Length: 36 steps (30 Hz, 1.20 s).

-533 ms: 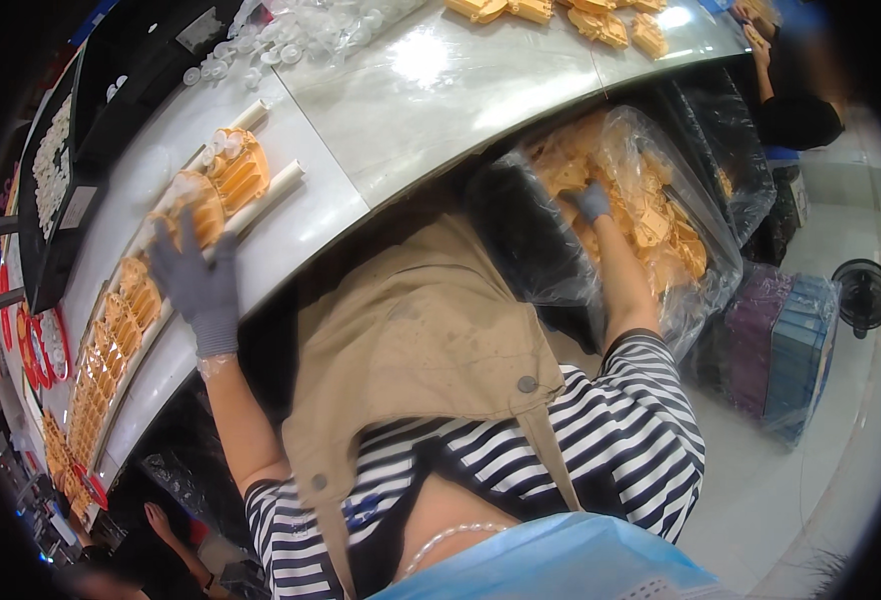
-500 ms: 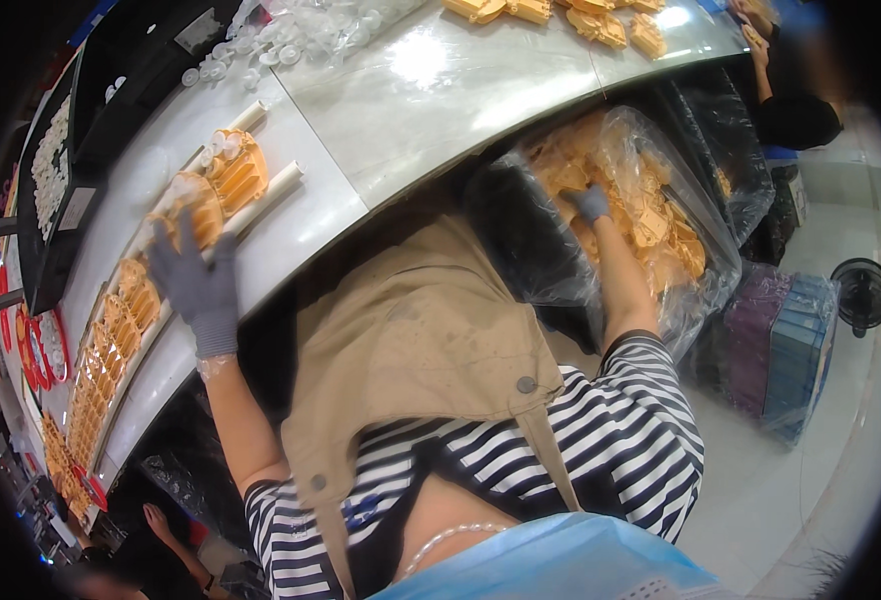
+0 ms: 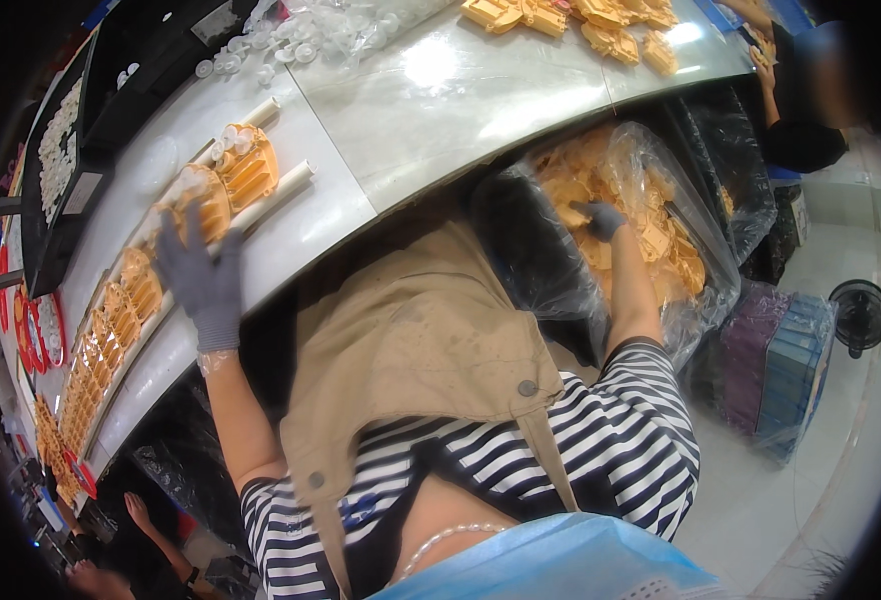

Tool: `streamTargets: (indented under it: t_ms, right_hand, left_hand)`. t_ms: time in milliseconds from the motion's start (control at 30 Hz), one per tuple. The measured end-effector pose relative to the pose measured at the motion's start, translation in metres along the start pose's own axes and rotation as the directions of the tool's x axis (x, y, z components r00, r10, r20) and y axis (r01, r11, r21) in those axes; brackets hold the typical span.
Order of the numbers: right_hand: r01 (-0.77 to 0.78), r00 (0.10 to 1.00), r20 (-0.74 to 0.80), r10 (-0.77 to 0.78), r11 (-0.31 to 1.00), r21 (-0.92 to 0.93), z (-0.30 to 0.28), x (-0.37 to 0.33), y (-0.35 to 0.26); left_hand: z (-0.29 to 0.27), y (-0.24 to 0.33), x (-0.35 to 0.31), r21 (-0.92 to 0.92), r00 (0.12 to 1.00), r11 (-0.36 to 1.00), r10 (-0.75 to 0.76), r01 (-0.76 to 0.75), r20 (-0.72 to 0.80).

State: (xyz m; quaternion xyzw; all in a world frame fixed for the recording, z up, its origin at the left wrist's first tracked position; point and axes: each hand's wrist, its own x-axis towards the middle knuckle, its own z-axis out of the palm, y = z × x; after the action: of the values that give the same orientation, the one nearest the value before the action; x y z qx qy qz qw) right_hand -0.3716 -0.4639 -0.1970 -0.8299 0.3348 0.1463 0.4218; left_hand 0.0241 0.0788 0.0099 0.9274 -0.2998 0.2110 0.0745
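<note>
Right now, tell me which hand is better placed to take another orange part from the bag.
Right. The right hand is already inside the clear bag, while the left hand rests on the table's row of parts.

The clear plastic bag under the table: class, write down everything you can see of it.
The clear plastic bag is big, glossy and crinkled, open at the top and full of orange plastic parts. It sits on the floor below the grey table edge, beside dark bags. The right hand, in a grey glove, reaches into it among the parts.
</note>
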Motion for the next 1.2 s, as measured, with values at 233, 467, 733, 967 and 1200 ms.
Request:
streamTargets:
  t_ms: [233, 467, 733, 967, 1200]
  right_hand:
    - [-0.313, 0.943, -0.039, 0.329, 0.922, 0.226, 0.014, 0.01, -0.065]
    - [-0.075, 0.993, -0.118, 0.023, 0.886, -0.458, -0.007, 0.047, -0.08]
    - [0.038, 0.933, 0.272, 0.234, 0.689, -0.724, 0.009, 0.07, -0.061]
    - [-0.192, 0.978, 0.006, 0.21, 0.903, -0.384, -0.035, -0.033, -0.136]
    - [0.265, 0.964, -0.094, -0.248, 0.879, 0.396, -0.113, -0.093, -0.278]
  left_hand:
    - [-0.002, 0.002, -0.003, 0.044, 1.0, 0.999, 0.007, -0.008, 0.018]
    - [-0.003, 0.001, 0.0, 0.026, 0.999, 1.0, -0.001, 0.0, 0.042]
    - [0.002, -0.001, -0.001, -0.029, 1.0, 1.0, -0.004, 0.003, -0.028]
    - [-0.001, -0.004, -0.006, -0.045, 0.999, 0.998, -0.036, 0.035, -0.016]
    - [-0.003, -0.001, -0.001, -0.022, 0.999, 0.999, -0.042, 0.042, -0.02]
